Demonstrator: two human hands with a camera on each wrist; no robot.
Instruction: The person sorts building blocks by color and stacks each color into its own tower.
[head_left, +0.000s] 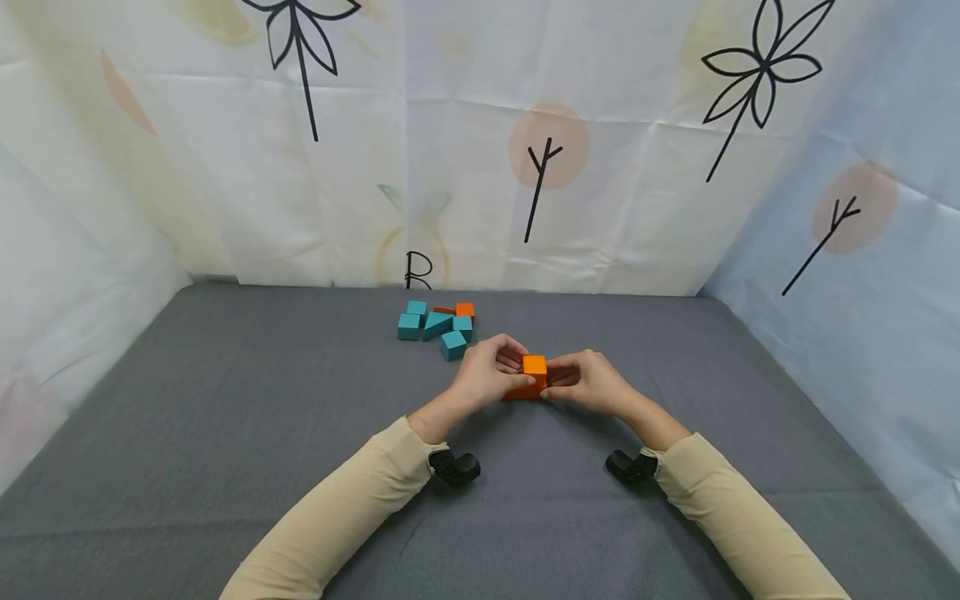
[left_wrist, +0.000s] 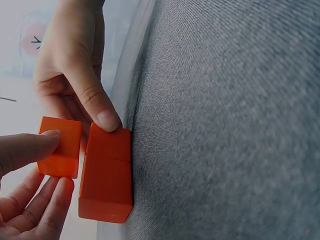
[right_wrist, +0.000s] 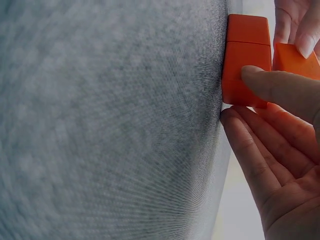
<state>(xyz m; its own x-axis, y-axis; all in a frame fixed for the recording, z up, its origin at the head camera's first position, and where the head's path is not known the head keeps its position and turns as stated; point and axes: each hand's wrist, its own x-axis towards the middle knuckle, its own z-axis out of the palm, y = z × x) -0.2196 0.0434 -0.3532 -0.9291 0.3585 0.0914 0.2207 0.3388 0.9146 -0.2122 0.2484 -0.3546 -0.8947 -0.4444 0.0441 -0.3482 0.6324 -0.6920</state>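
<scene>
An orange cube (left_wrist: 70, 147) is pinched between thumb and fingers of my left hand (head_left: 483, 375). It sits just above two orange blocks (left_wrist: 105, 185) that stand end to end on the grey cloth, with a thin gap visible in the left wrist view. My right hand (head_left: 596, 385) holds the right-hand end of that pair; its thumb (right_wrist: 257, 75) presses the front face and its fingers lie by the end. In the head view the left hand hides part of the lower pair.
Behind and left of my hands lies a loose group of teal blocks (head_left: 408, 327), including a teal triangular block (head_left: 437, 325). An orange block (head_left: 465, 310) is at the group's back right. The grey cloth (head_left: 300, 467) meets patterned curtains (head_left: 465, 167) at the back and sides.
</scene>
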